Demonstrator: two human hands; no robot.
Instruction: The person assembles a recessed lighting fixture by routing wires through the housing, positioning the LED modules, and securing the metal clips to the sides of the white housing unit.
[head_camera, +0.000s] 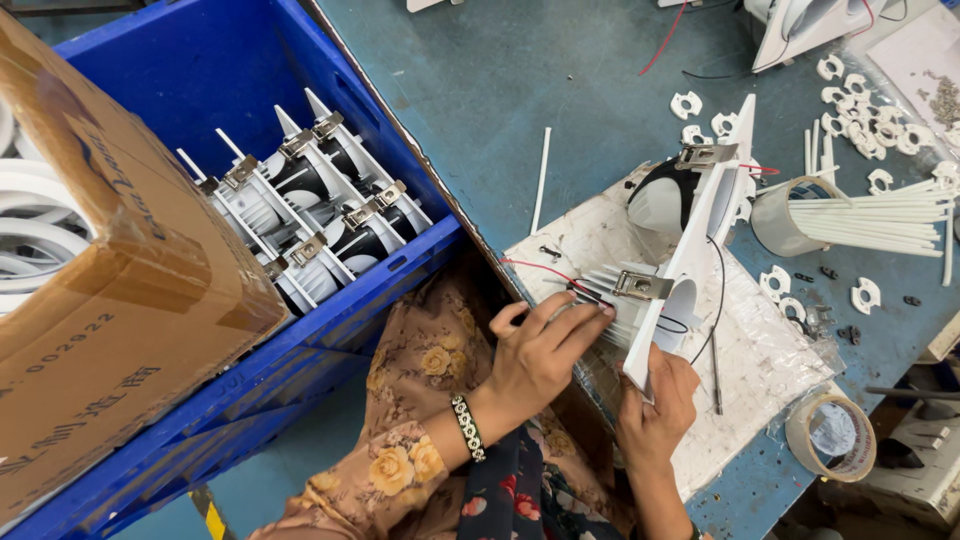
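Teal desk (560, 90) fills your view, with a white pad (760, 370) on it as the landmark. On the pad stands the white fixture (690, 250), tilted on edge, its finned housings facing left. Your left hand (535, 350) reaches in from the pad's left edge, fingers (580, 315) stretched out and touching the lower housing beside the red wire (535, 268), gripping nothing that shows. Your right hand (655, 410) sits at the pad's near edge, fingers closed round the fixture's bottom corner. Left of the pad a blue crate (220, 60) holds more fixtures; right of it lie white tubes (880, 215), and a tape roll (832, 437) sits off its near right corner
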